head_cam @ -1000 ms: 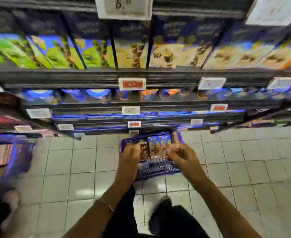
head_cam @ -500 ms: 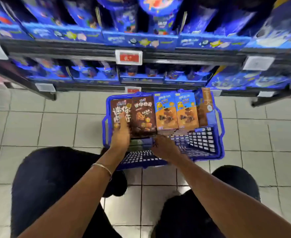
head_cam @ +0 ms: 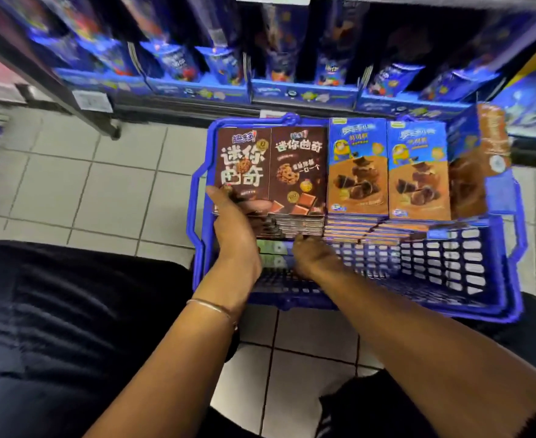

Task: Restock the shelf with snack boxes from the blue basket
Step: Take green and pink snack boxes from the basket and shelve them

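My feed is showing the left hand (head_cam: 235, 229) gripping the leftmost dark brown cardboard snack box (head_cam: 244, 165), with the thumb lying across its lower face and the fingers wrapping its left edge. At that hand's 3 o'clock, the right hand (head_cam: 315, 259) is reaching knuckles-up to the bottom edge of the neighbouring brown stack (head_cam: 298, 172). Its fingertips are hiding, so I cannot tell whether it is holding anything. A thin metal bangle (head_cam: 211, 306) is circling the left wrist. Both hands are working inside the blue plastic lattice basket (head_cam: 197, 222), which is sitting on the pale tiled floor (head_cam: 102, 191). At 3 o'clock from the brown boxes, blue-and-orange boxes (head_cam: 358, 172) are standing upright in two stacks. One tilted box (head_cam: 478, 162) is leaning at the basket's right end. At 12 o'clock, the shelf of blue packages (head_cam: 304, 90) is showing blurred.
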Demonstrator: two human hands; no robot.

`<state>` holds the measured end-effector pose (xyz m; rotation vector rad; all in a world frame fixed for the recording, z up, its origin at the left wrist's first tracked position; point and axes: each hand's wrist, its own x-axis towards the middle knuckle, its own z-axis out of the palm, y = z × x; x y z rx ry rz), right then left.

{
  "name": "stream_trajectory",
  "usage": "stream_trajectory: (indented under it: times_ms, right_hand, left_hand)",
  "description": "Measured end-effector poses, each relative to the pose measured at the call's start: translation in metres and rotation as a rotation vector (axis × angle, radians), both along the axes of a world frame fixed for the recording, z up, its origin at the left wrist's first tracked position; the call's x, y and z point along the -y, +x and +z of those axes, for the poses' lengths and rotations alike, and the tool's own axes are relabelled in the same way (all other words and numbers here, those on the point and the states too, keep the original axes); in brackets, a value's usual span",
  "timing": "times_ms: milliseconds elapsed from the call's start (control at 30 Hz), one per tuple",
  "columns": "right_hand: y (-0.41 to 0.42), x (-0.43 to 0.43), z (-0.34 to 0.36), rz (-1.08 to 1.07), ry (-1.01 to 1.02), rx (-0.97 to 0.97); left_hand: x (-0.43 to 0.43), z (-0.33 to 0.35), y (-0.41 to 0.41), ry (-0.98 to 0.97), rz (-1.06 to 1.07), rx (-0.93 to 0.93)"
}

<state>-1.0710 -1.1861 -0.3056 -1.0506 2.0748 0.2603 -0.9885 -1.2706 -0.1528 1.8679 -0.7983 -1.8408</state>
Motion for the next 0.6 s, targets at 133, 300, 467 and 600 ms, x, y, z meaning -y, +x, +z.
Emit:
stream_trajectory:
  times_ms: [133,300,467,600]
  right_hand:
    - [-0.004,0.001,0.013,0.073,-0.026,-0.058]
    - [-0.014,-0.009,0.057,-0.036,-0.122,0.049]
    - [-0.038,-0.038,0.125,-0.140,-0.308,0.276]
    - [-0.058,-0.067,0.180,-0.240,-0.478,0.394]
  left_hand:
    - [0.000,0.002,0.000,-0.007,-0.006,-0.021]
    - [0.003,0.011,-0.002,0.011,-0.060,-0.022]
    - [0.003,0.036,-0.004,-0.025,-0.158,0.024]
    - [0.009,0.066,-0.009,-0.367,-0.020,0.010]
